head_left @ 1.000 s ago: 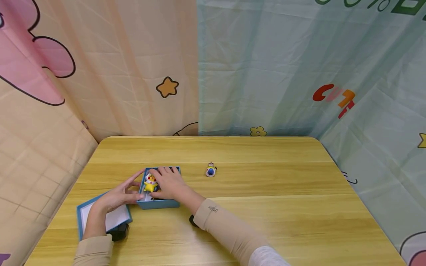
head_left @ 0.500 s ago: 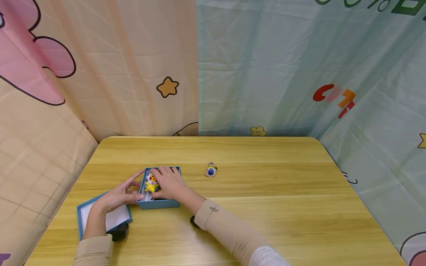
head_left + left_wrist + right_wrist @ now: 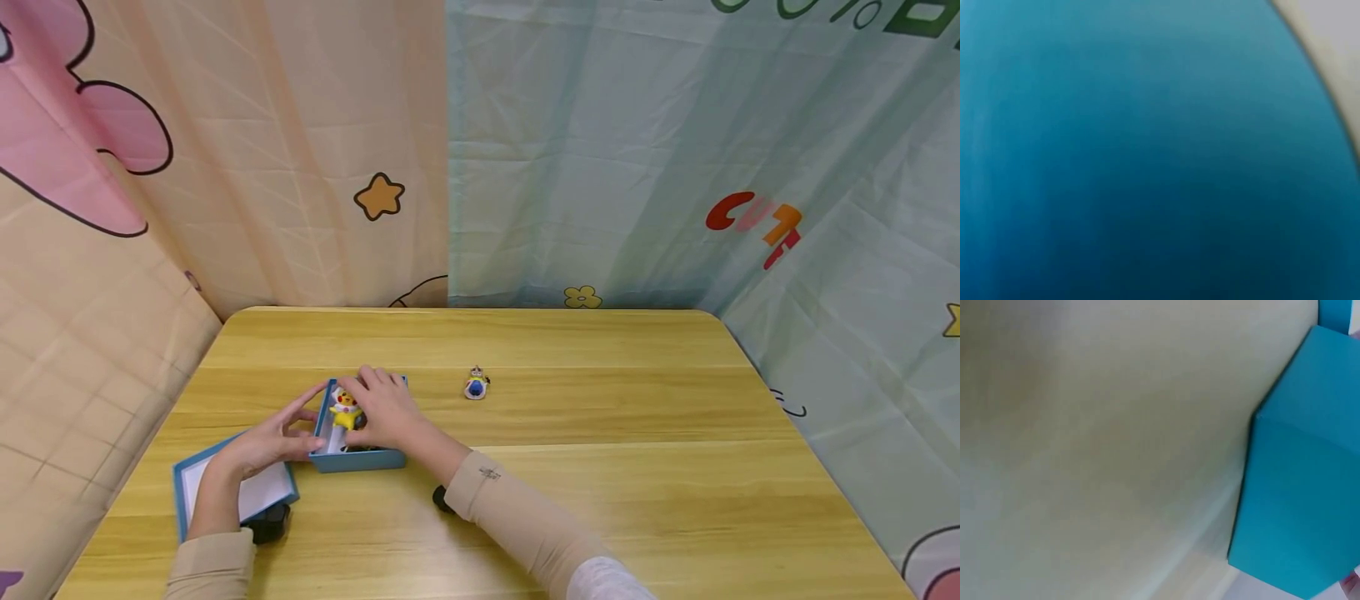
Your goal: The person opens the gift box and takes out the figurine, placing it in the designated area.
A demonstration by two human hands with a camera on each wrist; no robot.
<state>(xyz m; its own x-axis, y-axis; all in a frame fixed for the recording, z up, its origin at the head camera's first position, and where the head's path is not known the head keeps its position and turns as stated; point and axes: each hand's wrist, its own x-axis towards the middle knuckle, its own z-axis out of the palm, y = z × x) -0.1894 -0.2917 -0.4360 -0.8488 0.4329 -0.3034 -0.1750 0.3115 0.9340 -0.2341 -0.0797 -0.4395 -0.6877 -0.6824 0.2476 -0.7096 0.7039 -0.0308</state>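
Observation:
A small yellow figurine with a white top and red cheeks is in the open blue box. My right hand reaches over the box and holds the figurine between thumb and fingers; its grip is partly hidden. My left hand grips the box's left side, thumb at the front corner and index finger towards the back corner. In the right wrist view the blue box shows its outer walls. A blurred blue surface fills most of the left wrist view.
The blue-rimmed lid with a white inside lies under my left forearm. Another small figurine, white, blue and yellow, stands on the wooden table to the right of the box. Printed curtains surround the table.
My right hand has shifted slightly right and up, its fingers rising above the box's back rim. The yellow figurine has moved slightly the same way. The left hand and box have stayed put.

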